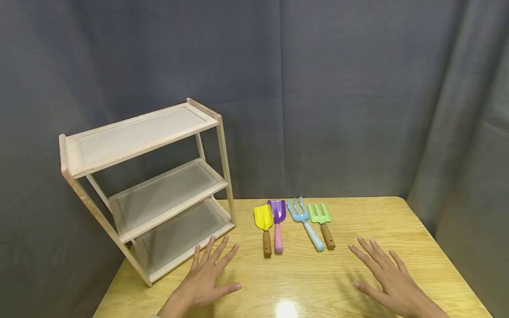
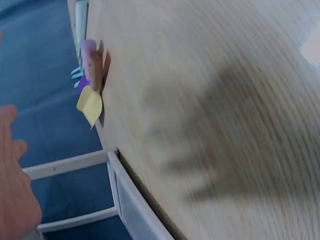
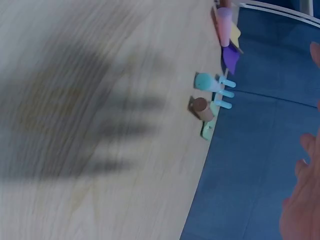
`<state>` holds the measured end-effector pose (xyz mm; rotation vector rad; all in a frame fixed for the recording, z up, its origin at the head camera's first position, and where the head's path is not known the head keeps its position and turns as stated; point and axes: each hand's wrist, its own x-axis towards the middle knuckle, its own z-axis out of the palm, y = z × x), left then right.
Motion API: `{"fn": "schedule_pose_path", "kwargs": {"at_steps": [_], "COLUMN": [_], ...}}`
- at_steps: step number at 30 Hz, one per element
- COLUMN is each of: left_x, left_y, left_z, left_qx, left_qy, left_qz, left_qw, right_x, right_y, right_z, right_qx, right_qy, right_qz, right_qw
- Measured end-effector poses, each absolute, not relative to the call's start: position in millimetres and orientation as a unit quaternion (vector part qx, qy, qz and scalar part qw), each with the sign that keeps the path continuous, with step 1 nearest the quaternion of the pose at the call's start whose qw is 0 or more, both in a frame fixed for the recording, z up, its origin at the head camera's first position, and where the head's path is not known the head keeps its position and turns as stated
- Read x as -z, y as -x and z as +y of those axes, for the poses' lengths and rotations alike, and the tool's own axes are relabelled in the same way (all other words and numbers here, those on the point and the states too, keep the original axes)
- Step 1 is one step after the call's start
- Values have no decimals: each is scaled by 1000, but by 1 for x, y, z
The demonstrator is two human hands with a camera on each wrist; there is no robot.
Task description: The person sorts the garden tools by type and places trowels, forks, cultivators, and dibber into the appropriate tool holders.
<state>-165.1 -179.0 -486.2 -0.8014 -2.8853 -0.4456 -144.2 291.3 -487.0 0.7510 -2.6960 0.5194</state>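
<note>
Both hands hover over the wooden table with fingers spread, holding nothing. My left hand [image 1: 204, 278] is nearest the shelf's lower front corner; my right hand [image 1: 391, 280] is over the table's right part. Between and beyond them lie small garden tools in a row: a yellow shovel [image 1: 263, 217] with a brown handle, a purple shovel [image 1: 278, 212] with a pink handle, a light blue fork [image 1: 300, 215], and a green fork [image 1: 320, 215] with a brown handle. The yellow and purple shovel heads appear to overlap slightly. Both wrist views show the hands apart from the tools.
A three-tier wooden shelf [image 1: 172, 229] stands angled on the left of the table [image 1: 254, 282], with bare tiers. Grey curtains [image 1: 338, 97] hang behind the table and along its right side. Hand shadows fall on the tabletop.
</note>
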Motion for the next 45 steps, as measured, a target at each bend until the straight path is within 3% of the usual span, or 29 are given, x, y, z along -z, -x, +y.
{"fn": "schedule_pose_path", "kwargs": {"at_steps": [7, 15, 29, 45], "left_x": [476, 463, 437, 405], "left_y": [166, 164, 166, 159], "left_z": [-183, -187, -204, -218], "left_qx": [171, 277, 378, 415], "left_qy": [248, 223, 254, 218], "left_qz": [-949, -929, -854, -809], "left_qw": [88, 99, 250, 355], "right_x": [479, 474, 457, 463], "right_y": [147, 150, 153, 156], "right_z": [281, 273, 251, 243], "right_qx": [-235, -314, -433, -510], "right_qy": [-233, -228, -113, -66], "right_qz": [-933, -903, -861, -826], "right_qw": [141, 185, 242, 232]}}
